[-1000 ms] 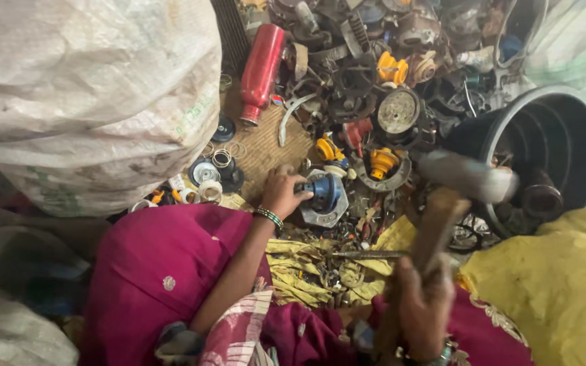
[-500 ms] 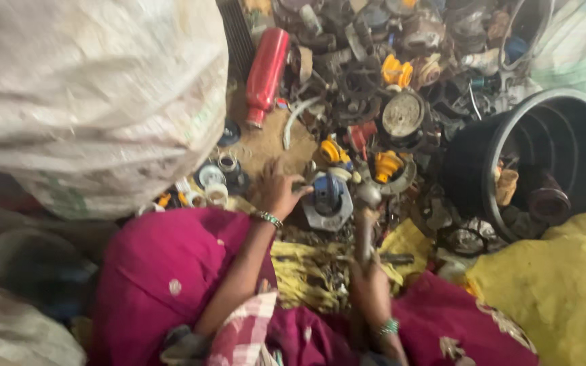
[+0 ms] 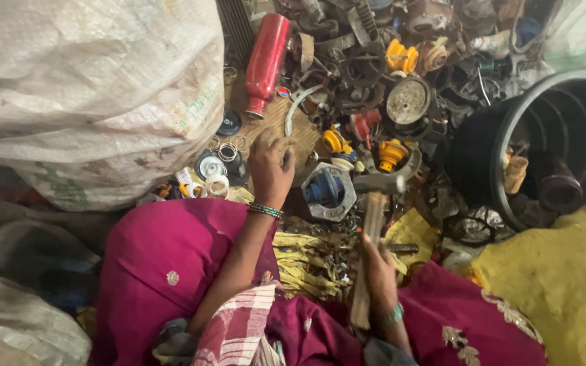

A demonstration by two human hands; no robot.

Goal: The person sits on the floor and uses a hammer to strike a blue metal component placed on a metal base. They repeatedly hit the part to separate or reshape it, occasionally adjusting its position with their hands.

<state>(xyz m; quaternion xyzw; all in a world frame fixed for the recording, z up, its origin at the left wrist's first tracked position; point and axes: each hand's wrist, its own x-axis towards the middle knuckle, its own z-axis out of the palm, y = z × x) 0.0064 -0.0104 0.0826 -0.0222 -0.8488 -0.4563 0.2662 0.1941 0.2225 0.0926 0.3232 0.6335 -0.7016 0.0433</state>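
White sack (image 3: 83,88) crowding our upper left, black tub (image 3: 551,135) at right edge, scrap pile (image 3: 374,61) filling top centre, our left hand (image 3: 270,169) pressing the grey part (image 3: 329,192) at centre, right hand (image 3: 379,271) fisted round hammer (image 3: 373,224), head touching that part, little free room.

Red bottle (image 3: 266,62), black bucket (image 3: 510,142)

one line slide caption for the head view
Right hand holds hammer at grey metal part; left hand beside it.

Light: soft, even, fairly bright from above
Shadows: deep inside the black tub (image 3: 551,142)
Glare: white sack (image 3: 89,88) slightly washed out
Blur: hammer (image 3: 372,224) and edges soft
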